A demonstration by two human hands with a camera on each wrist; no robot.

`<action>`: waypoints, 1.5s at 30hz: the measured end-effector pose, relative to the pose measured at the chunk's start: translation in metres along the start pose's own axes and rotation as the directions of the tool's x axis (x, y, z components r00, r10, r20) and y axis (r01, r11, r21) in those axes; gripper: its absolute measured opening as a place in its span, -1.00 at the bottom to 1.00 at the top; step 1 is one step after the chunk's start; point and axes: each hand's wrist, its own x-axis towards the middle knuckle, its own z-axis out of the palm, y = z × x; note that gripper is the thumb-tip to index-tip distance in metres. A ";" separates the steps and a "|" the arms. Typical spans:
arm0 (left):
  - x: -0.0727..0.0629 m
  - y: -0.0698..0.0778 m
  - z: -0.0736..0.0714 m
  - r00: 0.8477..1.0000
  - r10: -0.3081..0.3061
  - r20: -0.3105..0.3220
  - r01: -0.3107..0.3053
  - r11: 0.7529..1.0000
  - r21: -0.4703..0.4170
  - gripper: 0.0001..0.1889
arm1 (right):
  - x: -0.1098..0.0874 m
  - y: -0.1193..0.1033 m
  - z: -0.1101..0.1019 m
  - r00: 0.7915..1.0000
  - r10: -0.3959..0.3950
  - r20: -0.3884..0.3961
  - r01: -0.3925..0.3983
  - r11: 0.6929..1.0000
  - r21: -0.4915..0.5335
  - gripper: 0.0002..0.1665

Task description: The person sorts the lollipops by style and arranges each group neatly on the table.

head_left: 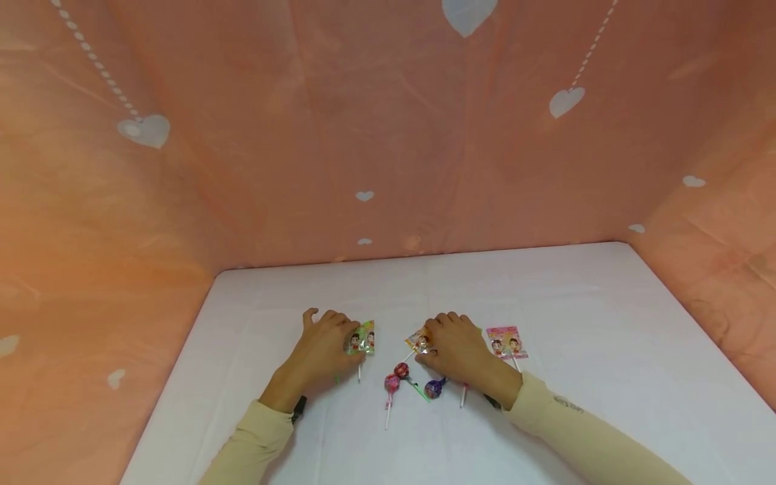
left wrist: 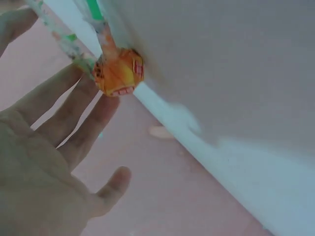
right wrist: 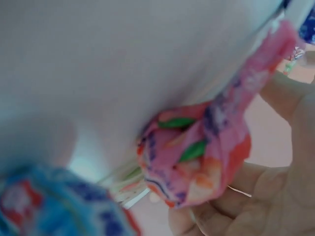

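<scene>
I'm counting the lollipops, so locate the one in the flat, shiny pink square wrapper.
In the head view, the flat pink square-wrapped lollipop lies on the white table, just right of the right hand.

flat-packet lollipops (head_left: 507,342): at least 3 | round lollipops (head_left: 392,383): at least 5 | table (head_left: 564,289): 1

Wears beige: a long left sleeve (head_left: 251,441), creased near the cuff (head_left: 274,415), and a matching right sleeve (head_left: 588,431) with a small, unreadable dark marking (head_left: 568,403). Carries a black left wrist piece (head_left: 299,408) and a dark right wrist piece (head_left: 493,402). Has a bare left hand (head_left: 326,345) and bare right hand (head_left: 457,345).
</scene>
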 end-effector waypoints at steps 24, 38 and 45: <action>0.044 -0.043 -0.018 0.998 -0.002 0.069 0.000 0.999 0.032 -0.45 | -0.004 -0.002 -0.003 1.000 0.024 -0.009 -0.024 1.000 0.017 -0.28; 0.055 -0.066 0.009 0.992 -0.063 0.108 0.078 0.988 -0.132 -0.50 | -0.003 -0.003 -0.001 1.000 0.031 0.007 -0.031 0.999 0.015 -0.27; 0.058 -0.069 0.013 0.987 -0.077 0.140 0.103 0.976 -0.191 -0.58 | -0.003 -0.001 -0.001 0.999 0.041 0.014 -0.042 0.999 0.033 -0.27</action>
